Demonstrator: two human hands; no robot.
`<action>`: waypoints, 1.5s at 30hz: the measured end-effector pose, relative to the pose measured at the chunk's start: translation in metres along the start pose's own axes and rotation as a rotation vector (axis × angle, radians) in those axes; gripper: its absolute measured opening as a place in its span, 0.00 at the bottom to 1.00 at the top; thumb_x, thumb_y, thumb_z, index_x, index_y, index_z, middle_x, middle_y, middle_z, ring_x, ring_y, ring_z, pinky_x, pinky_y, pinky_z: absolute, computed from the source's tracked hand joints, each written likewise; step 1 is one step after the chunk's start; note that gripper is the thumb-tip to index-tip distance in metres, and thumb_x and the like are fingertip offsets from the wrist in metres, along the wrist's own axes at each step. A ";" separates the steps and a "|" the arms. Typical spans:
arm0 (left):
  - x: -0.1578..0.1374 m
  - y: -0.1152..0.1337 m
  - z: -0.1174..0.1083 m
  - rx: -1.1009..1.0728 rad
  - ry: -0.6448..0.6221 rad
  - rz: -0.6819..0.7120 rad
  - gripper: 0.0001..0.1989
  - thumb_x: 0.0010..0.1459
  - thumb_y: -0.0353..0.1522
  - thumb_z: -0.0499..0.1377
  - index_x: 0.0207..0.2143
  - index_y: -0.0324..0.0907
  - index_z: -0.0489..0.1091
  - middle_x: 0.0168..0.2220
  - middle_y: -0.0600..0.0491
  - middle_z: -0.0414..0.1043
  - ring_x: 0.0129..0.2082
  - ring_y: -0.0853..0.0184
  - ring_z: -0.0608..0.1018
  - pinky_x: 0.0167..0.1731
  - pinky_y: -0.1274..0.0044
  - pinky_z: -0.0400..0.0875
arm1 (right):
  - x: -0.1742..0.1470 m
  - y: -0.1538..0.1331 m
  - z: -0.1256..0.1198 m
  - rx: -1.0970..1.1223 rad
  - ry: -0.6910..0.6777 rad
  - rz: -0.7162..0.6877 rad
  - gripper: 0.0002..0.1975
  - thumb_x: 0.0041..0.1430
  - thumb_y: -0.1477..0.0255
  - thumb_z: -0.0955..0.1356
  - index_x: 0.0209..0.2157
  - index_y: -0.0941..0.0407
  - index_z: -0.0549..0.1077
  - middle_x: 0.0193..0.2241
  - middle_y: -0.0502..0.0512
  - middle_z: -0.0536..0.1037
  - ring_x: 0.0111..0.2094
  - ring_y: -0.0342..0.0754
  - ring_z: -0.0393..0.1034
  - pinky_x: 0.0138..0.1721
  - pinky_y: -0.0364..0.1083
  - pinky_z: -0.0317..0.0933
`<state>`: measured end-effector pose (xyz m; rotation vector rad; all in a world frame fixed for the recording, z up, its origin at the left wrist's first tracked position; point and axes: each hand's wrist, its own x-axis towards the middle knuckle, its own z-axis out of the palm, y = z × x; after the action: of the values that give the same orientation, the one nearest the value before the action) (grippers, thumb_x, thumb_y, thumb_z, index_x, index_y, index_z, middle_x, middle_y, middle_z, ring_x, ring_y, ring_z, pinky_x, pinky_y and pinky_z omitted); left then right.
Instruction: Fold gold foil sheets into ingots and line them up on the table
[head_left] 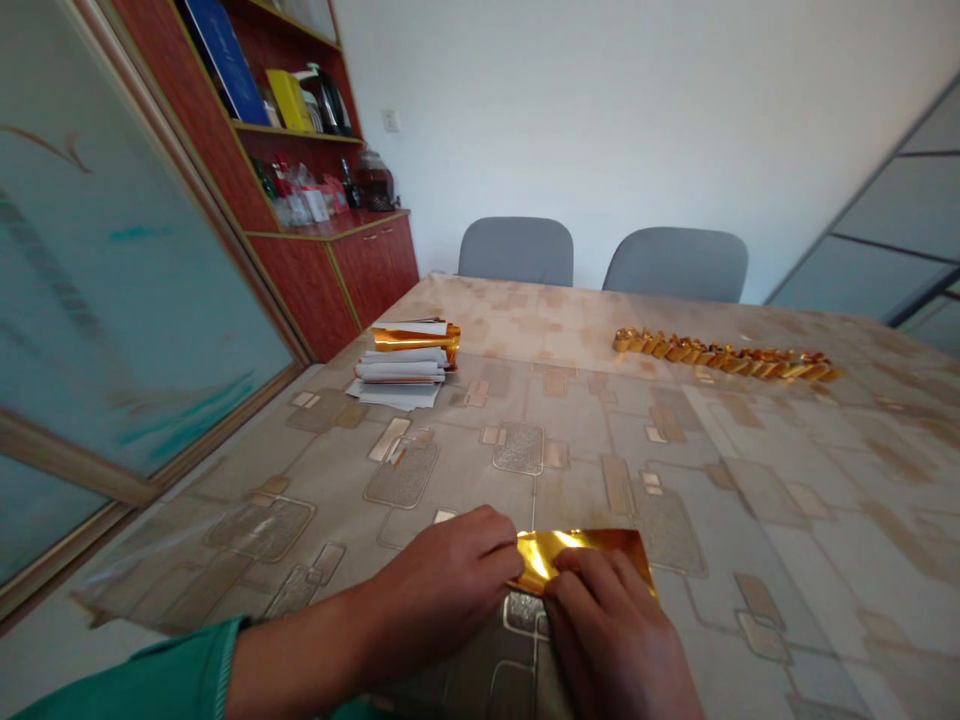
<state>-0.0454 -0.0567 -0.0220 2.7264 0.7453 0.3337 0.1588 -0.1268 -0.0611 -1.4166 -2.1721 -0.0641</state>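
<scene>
A shiny gold foil paper (541,562) lies near the front of the table between my two hands. My left hand (457,560) grips its left end with the fingers curled closed. On the paper's near edge and right part, my right hand (611,610) has its fingers bent and pressed down on it. The paper's right end shows past my fingers as a darker orange-gold corner. My fingertips and thumbs are partly hidden.
On the table (465,470), a stack of white-backed foil paper (401,370) lies at the back left. A long row of folded gold pieces (724,358) sits at the back right. Two grey chairs (517,250) stand behind, with a wooden cabinet (330,270) to the left.
</scene>
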 end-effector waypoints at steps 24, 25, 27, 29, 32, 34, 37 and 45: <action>0.022 -0.046 -0.008 -0.250 -0.048 0.043 0.07 0.63 0.36 0.62 0.36 0.43 0.69 0.43 0.53 0.68 0.46 0.64 0.70 0.48 0.73 0.61 | 0.002 0.005 0.003 0.025 0.060 0.077 0.11 0.62 0.78 0.62 0.27 0.53 0.67 0.24 0.53 0.73 0.26 0.49 0.69 0.27 0.44 0.62; 0.023 -0.048 -0.007 -0.267 -0.048 0.042 0.07 0.64 0.37 0.62 0.35 0.43 0.69 0.43 0.53 0.68 0.46 0.64 0.70 0.48 0.73 0.60 | 0.001 0.005 0.003 0.024 0.062 0.073 0.11 0.62 0.78 0.62 0.26 0.53 0.67 0.24 0.53 0.72 0.25 0.49 0.68 0.26 0.44 0.61; 0.024 -0.051 -0.005 -0.292 -0.052 0.040 0.08 0.63 0.37 0.62 0.35 0.43 0.69 0.43 0.53 0.68 0.46 0.64 0.70 0.47 0.73 0.60 | 0.001 0.006 0.005 0.014 0.078 0.059 0.10 0.60 0.78 0.62 0.26 0.53 0.66 0.23 0.52 0.71 0.24 0.48 0.67 0.25 0.44 0.61; 0.025 -0.052 -0.004 -0.302 -0.052 0.036 0.09 0.63 0.38 0.62 0.35 0.43 0.69 0.43 0.53 0.68 0.45 0.64 0.70 0.46 0.73 0.60 | 0.001 0.007 0.006 0.005 0.092 0.048 0.10 0.60 0.78 0.63 0.25 0.53 0.65 0.22 0.52 0.70 0.24 0.48 0.66 0.25 0.44 0.60; 0.026 -0.050 -0.004 -0.298 -0.039 0.022 0.09 0.62 0.38 0.63 0.33 0.43 0.69 0.42 0.53 0.68 0.45 0.63 0.70 0.46 0.72 0.59 | 0.001 0.008 0.008 -0.016 0.099 0.039 0.09 0.59 0.78 0.63 0.26 0.53 0.65 0.22 0.52 0.69 0.24 0.48 0.65 0.25 0.44 0.59; 0.026 -0.047 -0.005 -0.296 -0.025 0.006 0.09 0.62 0.37 0.63 0.32 0.42 0.69 0.42 0.53 0.68 0.44 0.63 0.70 0.45 0.72 0.59 | 0.001 0.009 0.009 -0.048 0.101 0.030 0.09 0.59 0.78 0.63 0.26 0.53 0.65 0.22 0.53 0.69 0.23 0.48 0.64 0.24 0.44 0.58; 0.025 -0.042 -0.004 -0.299 -0.001 -0.027 0.08 0.59 0.32 0.65 0.31 0.41 0.69 0.42 0.53 0.68 0.44 0.64 0.70 0.45 0.71 0.58 | 0.001 0.008 0.011 -0.098 0.103 0.030 0.09 0.58 0.78 0.63 0.25 0.53 0.64 0.21 0.52 0.68 0.22 0.48 0.63 0.24 0.45 0.56; 0.026 -0.039 0.001 -0.295 0.051 -0.077 0.11 0.56 0.32 0.68 0.30 0.41 0.68 0.42 0.53 0.67 0.43 0.63 0.69 0.44 0.71 0.57 | 0.004 0.008 0.013 -0.181 0.078 0.035 0.09 0.56 0.77 0.62 0.24 0.51 0.61 0.20 0.54 0.68 0.22 0.50 0.63 0.23 0.45 0.56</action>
<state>-0.0416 -0.0112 -0.0330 2.4150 0.7467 0.4574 0.1592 -0.1155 -0.0726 -1.5238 -2.1211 -0.3052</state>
